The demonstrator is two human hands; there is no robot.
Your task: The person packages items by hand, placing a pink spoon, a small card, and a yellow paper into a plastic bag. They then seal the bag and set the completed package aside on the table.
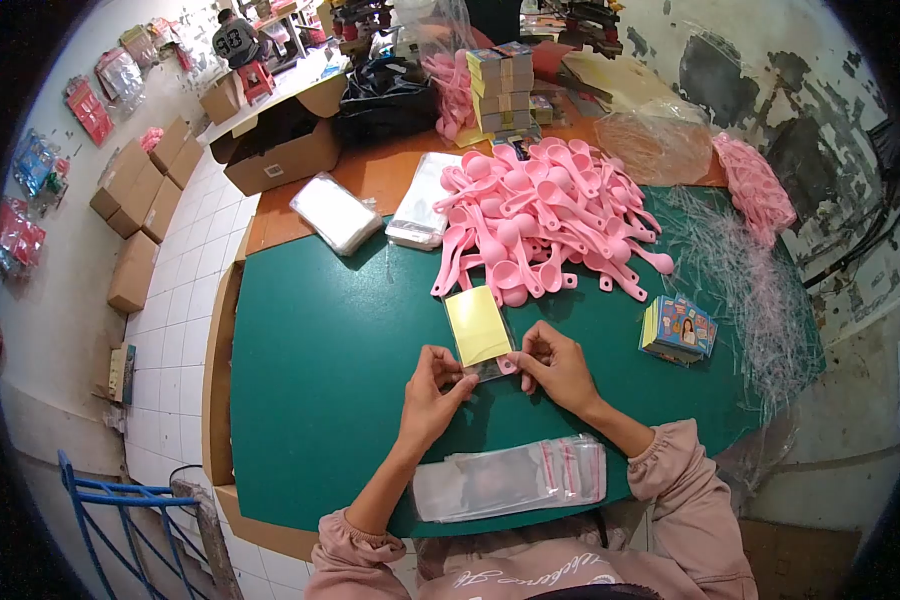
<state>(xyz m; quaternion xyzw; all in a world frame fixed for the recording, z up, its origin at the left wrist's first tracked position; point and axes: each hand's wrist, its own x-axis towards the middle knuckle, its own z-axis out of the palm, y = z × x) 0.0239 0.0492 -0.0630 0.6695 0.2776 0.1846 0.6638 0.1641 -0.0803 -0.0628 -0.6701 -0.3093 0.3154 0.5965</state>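
A clear plastic bag [488, 374] with a yellow card [478, 325] in it is held over the green table. My left hand [436, 396] pinches the bag's lower left edge between thumb and fingers. My right hand [558, 368] is closed at the lower right edge, fingertips together. By its thumb shows the holed handle end of a pink measuring spoon [507, 364]; the rest of that spoon is hidden behind the card. Just beyond the bag lies a big heap of pink spoons [555, 215]. Flat clear bags [505, 480] lie near my body.
On the right stands a stack of printed cards [678, 330], beside loose plastic film [755, 290]. Bundles of clear bags [336, 213] and banded card stacks [500, 90] are farther back. An open cardboard box [280, 160] sits back left. Another person [234, 40] sits far off.
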